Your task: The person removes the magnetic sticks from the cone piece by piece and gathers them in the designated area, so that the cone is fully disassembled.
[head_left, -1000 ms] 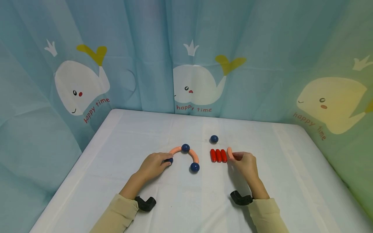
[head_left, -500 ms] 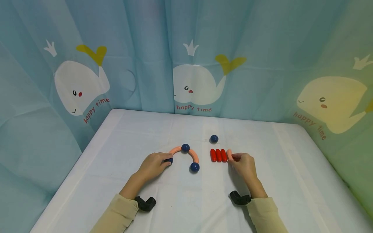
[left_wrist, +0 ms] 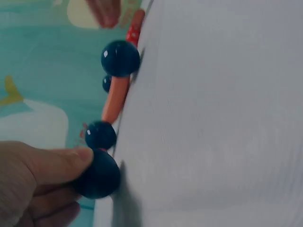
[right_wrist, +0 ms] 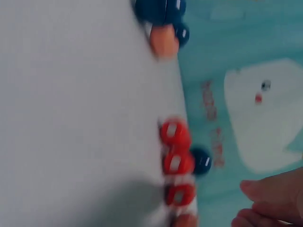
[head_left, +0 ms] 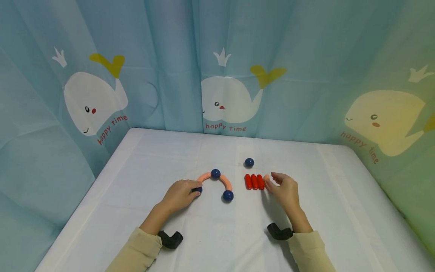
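Note:
My left hand [head_left: 180,194] pinches a dark blue ball [left_wrist: 99,177] at the left end of an arch lying on the table. Two curved orange rods [head_left: 225,182] form the arch, joined by a blue ball [head_left: 215,173] at the top. Another blue ball [head_left: 228,195] ends its right side. My right hand [head_left: 284,189] is beside a loose orange rod [head_left: 266,176], thumb and fingers spread apart. That rod stands in line with three short red rods [head_left: 254,181], at their right end. Fingers of the right hand partly cover it in the head view.
A single blue ball [head_left: 249,162] lies behind the red rods. White cloth covers the table [head_left: 210,234]. A blue-green curtain [head_left: 176,68] with printed whales hangs along the back and sides. Each wrist wears a black camera mount [head_left: 280,231].
My right hand brought the orange rod left to the red rods, then its fingers opened and let go. The left hand stays on its ball; the arch has barely shifted.

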{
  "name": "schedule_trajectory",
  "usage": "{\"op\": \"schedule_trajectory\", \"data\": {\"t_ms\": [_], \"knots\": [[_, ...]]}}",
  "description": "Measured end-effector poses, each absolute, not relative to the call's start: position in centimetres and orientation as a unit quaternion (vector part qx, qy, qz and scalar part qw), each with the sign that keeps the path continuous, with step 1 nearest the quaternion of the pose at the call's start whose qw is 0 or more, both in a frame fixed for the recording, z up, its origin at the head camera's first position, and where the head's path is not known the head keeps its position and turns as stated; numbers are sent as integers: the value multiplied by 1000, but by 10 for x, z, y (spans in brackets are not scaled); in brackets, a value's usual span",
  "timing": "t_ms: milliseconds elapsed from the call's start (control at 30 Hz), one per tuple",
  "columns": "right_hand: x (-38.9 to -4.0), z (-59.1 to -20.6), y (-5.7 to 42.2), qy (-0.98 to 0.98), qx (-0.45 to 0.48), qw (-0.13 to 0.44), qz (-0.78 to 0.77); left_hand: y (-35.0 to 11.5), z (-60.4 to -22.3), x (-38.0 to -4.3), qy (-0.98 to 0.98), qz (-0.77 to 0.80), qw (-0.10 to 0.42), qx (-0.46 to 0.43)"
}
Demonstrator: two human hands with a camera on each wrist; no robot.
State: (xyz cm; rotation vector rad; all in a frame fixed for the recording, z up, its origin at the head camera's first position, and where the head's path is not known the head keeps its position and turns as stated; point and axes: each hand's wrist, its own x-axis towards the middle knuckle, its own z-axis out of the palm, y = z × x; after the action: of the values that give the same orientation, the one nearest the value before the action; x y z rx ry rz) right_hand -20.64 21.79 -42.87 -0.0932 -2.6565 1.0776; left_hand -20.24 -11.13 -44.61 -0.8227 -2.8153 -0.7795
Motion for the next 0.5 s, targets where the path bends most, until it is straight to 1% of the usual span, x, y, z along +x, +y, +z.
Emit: {"op": "schedule_trajectory", "data": {"t_ms": [100, 167, 433, 500], "knots": [[-202, -425, 206, -906, 10, 176, 386, -108, -442, -199, -928, -235, 47, -284], [-199, -424, 196, -901, 34, 188, 390, -106, -440, -197, -930, -223, 48, -288], [-190, -427, 165, -884, 110, 189, 414, -101, -436, -193, -940, -196, 53, -275], [-187, -427, 155, -880, 132, 180, 419, -100, -435, -193, -942, -191, 52, -271]]}}
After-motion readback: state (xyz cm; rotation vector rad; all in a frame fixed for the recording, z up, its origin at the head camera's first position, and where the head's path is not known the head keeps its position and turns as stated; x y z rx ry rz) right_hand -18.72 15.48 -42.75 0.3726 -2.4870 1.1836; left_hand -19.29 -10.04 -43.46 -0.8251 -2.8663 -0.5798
